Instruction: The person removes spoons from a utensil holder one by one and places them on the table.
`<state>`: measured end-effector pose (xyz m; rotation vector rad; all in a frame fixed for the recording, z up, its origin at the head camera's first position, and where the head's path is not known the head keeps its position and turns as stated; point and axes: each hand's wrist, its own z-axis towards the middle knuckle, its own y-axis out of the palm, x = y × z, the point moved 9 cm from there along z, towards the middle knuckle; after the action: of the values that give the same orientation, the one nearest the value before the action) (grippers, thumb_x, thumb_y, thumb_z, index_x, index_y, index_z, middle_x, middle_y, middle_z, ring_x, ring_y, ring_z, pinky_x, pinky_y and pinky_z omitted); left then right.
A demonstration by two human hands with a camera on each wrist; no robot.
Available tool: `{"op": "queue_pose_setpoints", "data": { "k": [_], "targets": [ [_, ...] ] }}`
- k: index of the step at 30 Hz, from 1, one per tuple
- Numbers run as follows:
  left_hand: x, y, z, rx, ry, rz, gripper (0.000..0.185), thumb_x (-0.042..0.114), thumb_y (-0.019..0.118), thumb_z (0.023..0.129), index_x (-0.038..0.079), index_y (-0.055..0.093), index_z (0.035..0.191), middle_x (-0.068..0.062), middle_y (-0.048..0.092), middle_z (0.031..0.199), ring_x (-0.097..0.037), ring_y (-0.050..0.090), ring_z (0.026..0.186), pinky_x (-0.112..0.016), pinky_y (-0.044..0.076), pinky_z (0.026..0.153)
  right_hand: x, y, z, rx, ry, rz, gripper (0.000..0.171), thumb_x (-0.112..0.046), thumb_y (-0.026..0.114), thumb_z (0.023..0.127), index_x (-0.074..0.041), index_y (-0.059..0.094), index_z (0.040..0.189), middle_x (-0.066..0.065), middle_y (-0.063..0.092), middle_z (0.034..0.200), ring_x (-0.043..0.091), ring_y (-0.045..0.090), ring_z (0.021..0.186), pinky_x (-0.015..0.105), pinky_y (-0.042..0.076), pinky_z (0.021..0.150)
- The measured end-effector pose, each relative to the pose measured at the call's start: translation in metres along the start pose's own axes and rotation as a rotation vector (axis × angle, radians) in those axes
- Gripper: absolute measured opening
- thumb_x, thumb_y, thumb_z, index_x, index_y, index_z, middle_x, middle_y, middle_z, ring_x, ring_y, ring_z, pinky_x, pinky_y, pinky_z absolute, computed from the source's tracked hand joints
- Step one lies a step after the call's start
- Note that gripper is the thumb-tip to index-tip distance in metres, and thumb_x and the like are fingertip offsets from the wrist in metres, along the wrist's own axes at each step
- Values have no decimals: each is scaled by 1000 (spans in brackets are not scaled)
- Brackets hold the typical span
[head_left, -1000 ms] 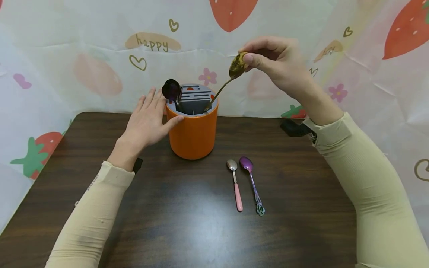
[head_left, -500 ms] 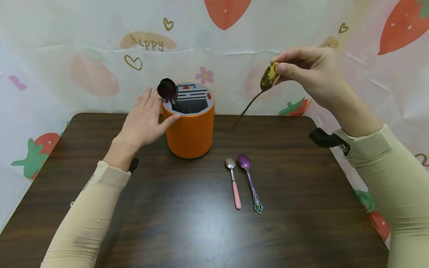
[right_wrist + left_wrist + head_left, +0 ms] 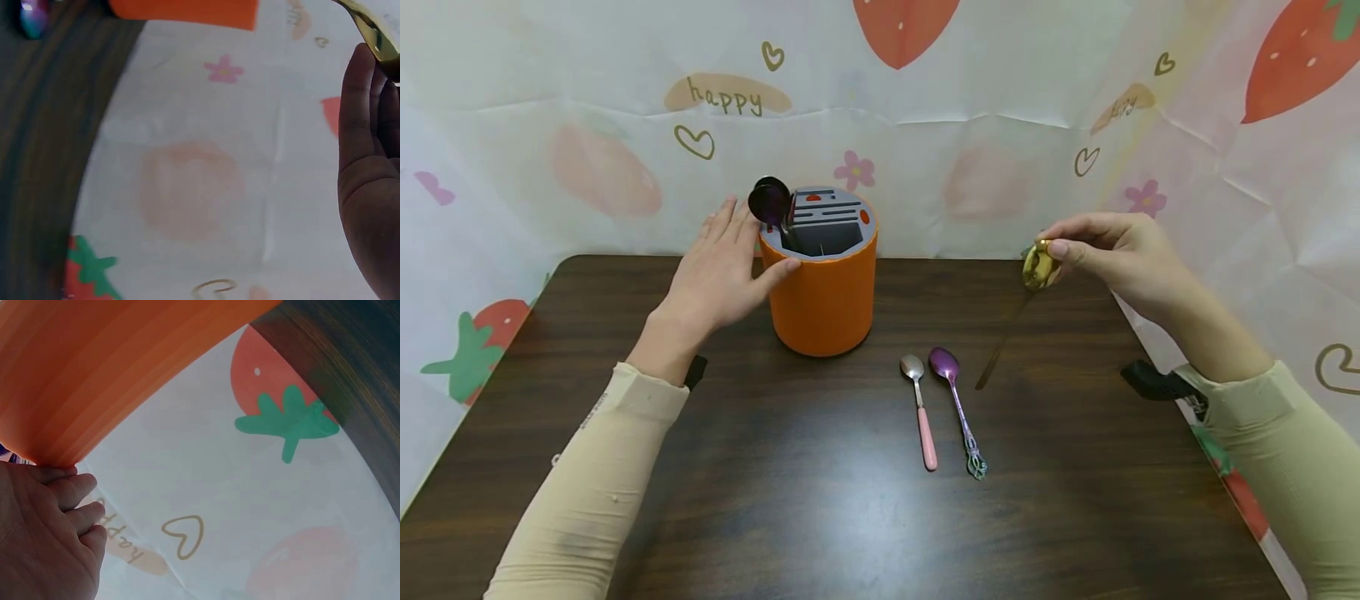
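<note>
Right of the orange holder (image 3: 825,292), the right hand (image 3: 1120,258) pinches a gold spoon (image 3: 1039,267) by its bowl. Its blurred handle seems to slant down-left toward the holder. Flat-fingered, the left hand (image 3: 718,271) rests against the holder.

L hand (image 3: 718,271) flat, fingers straight; R hand (image 3: 1120,258) raised w/ fingers pinched, both arms extended.

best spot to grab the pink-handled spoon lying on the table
Probably the pink handle of the pink-handled spoon, taken from above with a pinch across its width. It lies flat on the table, bowl toward the orange holder, with the purple spoon close on one side.
</note>
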<state>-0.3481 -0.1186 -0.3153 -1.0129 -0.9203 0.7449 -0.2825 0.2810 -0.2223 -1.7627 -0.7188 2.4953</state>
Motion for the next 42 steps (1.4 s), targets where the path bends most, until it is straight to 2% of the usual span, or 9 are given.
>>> {"op": "queue_pose_setpoints", "data": {
  "k": [7,14,20,26,30,34,42],
  "targets": [
    [0,1,0,-2,-2,1,96,72,37,102,13,0,169,-15,7,174,-35,-3,161,-54,2,129,43,3,-20,-32,142,-166,19,-9,66,103,-1,77,116,-4,77,96,11,68,79,22,57,71],
    [1,0,0,12,5,-1,95,71,38,103,13,1,169,-15,8,174,-36,-1,161,-55,3,129,85,22,-30,-145,214,-130,25,-11,63,105,7,71,120,3,78,92,16,71,78,28,59,71],
    [1,0,1,12,3,8,96,71,38,103,11,3,169,-17,10,173,-36,-1,161,-54,2,129,119,32,-32,-171,256,-118,28,-10,63,105,13,68,120,2,78,89,13,71,78,29,60,70],
    [0,1,1,3,-1,17,96,71,37,103,9,4,168,-18,11,173,-37,-1,161,-55,3,129,152,38,-33,-198,320,14,34,-9,60,107,19,61,126,4,77,94,15,74,83,33,63,76],
    [0,1,1,1,-3,19,96,71,37,103,9,4,168,-18,11,173,-37,-1,161,-54,3,129,173,39,-35,-197,373,71,37,-13,60,107,17,59,128,5,76,96,17,73,87,40,63,82],
    [0,2,1,-5,-8,17,97,72,37,102,8,4,168,-18,10,173,-36,-2,161,-53,2,129,188,39,-34,-184,398,66,37,-15,60,107,14,61,129,3,75,95,15,69,85,43,62,83],
    [-1,2,0,-5,-13,9,97,72,36,102,11,2,169,-16,8,174,-35,-3,161,-53,0,129,204,43,-29,-147,402,-27,37,-18,62,107,11,65,128,-1,66,84,16,55,74,34,56,73]
  ]
}}
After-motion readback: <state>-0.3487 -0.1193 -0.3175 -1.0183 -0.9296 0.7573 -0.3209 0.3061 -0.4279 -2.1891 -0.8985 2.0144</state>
